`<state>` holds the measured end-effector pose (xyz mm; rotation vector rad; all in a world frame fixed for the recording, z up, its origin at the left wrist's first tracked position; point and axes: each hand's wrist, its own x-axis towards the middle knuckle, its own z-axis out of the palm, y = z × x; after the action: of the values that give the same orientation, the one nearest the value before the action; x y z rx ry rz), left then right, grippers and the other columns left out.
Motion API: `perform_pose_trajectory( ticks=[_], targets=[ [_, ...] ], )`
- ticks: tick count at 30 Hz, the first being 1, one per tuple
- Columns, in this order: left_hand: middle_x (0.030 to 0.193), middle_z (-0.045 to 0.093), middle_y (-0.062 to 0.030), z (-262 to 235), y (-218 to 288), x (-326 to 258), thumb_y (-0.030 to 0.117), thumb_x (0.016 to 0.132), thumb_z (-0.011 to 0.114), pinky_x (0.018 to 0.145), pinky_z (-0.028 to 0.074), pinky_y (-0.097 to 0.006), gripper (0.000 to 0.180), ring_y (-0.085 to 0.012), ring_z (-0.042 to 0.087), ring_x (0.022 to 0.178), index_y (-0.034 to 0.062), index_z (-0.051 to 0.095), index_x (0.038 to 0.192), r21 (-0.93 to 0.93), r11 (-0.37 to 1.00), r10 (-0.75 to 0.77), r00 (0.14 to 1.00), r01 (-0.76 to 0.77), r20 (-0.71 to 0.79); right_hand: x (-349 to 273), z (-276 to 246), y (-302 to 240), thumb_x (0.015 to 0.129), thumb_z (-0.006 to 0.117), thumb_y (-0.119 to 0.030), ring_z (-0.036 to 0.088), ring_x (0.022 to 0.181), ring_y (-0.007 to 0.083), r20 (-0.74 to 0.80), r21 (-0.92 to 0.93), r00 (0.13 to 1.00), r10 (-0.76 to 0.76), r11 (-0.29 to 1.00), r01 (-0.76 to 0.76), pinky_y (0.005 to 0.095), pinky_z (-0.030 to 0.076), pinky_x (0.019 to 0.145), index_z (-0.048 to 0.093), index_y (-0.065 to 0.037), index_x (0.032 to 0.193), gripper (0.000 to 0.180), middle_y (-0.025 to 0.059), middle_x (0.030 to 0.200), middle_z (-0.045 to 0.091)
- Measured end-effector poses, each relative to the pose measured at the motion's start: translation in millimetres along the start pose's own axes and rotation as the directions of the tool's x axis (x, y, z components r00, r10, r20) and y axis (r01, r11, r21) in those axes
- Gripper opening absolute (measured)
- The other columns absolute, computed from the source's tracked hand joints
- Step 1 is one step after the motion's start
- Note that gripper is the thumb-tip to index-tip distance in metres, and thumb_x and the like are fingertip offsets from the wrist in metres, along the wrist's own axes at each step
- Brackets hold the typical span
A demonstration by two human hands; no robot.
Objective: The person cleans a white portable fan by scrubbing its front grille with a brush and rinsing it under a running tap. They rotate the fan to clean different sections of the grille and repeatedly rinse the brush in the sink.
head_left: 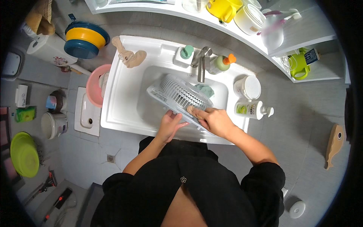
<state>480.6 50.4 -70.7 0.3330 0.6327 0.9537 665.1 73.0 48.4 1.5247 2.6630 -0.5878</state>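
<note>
A pale plastic washboard with curved ribs lies tilted in the white sink, its near edge toward me. My left hand steadies that near edge, thumb stretched to the right and fingertips at the rim; the underside of its grip is hidden. Over the lower right of the ribs, my right hand presses down with fingers closed round a beige cloth, perhaps a sock, mostly covered. Another crumpled beige sock lies on the sink's far left corner. Beyond the board, a greenish item sits in the basin.
Behind the basin stand a faucet, a white dispenser and an orange-topped bottle. On the right rim are a white tub and a pump bottle. A pink basin is left; a white shelf overhangs the back.
</note>
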Motion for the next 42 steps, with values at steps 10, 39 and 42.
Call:
perform_pose_trajectory(
  ticks=[10, 39, 42],
  targets=[
    [0.126, 0.041, -0.0063, -0.4, -1.3, -4.6, 0.014, 0.093, 0.049, 0.092, 0.046, -0.049, 0.041, -0.0218, 0.045, 0.116, 0.0036, 0.033, 0.129, -0.006, 1.0, -0.019, 1.0, 0.019, -0.011, 0.0, -2.2, -8.0, 0.076, 0.059, -0.013, 0.06, 0.06, 0.0298, -0.008, -0.012, 1.0, 0.006, 1.0, -0.007, 0.0391, 0.049, 0.053, 0.054, -0.019, 0.117, 0.042, 0.0107, 0.065, 0.059],
    [0.114, 0.05, -0.0057, -7.4, -17.2, -9.8, 0.009, 0.091, 0.05, 0.085, 0.052, -0.038, 0.031, -0.0179, 0.054, 0.104, 0.0042, 0.041, 0.121, -0.033, 0.999, -0.032, 0.999, 0.031, -0.035, 155.2, 48.8, -43.7, 0.075, 0.059, -0.017, 0.064, 0.071, 0.0314, 0.243, -0.197, 0.962, 0.126, 0.977, -0.079, 0.0419, 0.05, 0.062, 0.059, -0.016, 0.107, 0.033, 0.0123, 0.077, 0.065],
    [0.117, 0.05, -0.0057, -10.1, -19.4, -8.4, 0.009, 0.092, 0.049, 0.086, 0.052, -0.037, 0.033, -0.0176, 0.054, 0.105, 0.0039, 0.041, 0.123, -0.054, 0.998, -0.019, 1.0, 0.017, -0.024, 93.2, 21.4, -32.7, 0.075, 0.059, -0.016, 0.062, 0.065, 0.0338, 0.173, -0.02, 0.983, 0.062, 0.998, -0.059, 0.0417, 0.05, 0.059, 0.056, -0.011, 0.111, 0.036, 0.0133, 0.072, 0.064]
  ],
)
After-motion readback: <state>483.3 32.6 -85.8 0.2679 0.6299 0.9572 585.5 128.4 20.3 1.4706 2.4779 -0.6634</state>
